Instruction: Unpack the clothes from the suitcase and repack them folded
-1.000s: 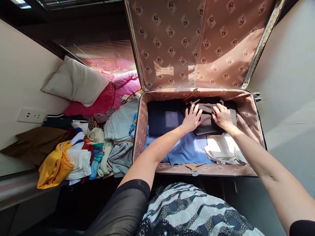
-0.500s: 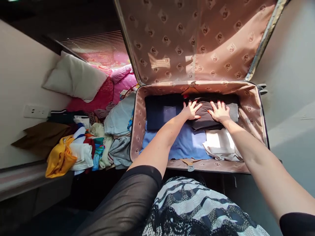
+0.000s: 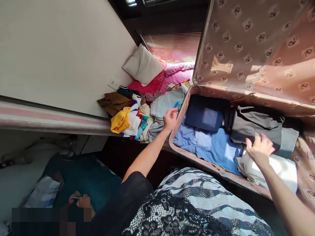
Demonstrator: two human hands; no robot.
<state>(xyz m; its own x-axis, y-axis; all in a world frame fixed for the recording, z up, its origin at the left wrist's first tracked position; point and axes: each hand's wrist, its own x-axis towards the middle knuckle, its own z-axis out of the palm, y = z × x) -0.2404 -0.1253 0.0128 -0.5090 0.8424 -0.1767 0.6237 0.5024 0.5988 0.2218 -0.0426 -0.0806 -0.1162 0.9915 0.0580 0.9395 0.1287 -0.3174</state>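
The open suitcase (image 3: 180, 121) with a pink patterned lining lies on my right. My left hand (image 3: 169, 118) is just outside its left wall, over the clothes pile. Its fingers are loosely bent, with nothing visible in them. My right hand (image 3: 261, 148) is open, fingers apart and slightly blurred, over the dark grey folded garment (image 3: 256, 126) and the white folded cloth (image 3: 283, 168). I cannot tell whether it touches them. A navy folded garment (image 3: 204, 113) lies at the back left of the case, with blue cloth (image 3: 209, 144) in front.
Left of the case are a light blue garment (image 3: 164, 103), a yellow cloth (image 3: 120, 120), a brown cloth (image 3: 114, 103) and several other clothes. A pillow (image 3: 144, 65) leans by the wall. Another person's hands (image 3: 82, 200) hold a small thing at lower left. The suitcase lid (image 3: 246, 42) stands raised.
The view has turned left. My left hand has left the dark grey garment and moved out past the suitcase's left wall. My right hand has drawn back toward me, off the garment's middle.
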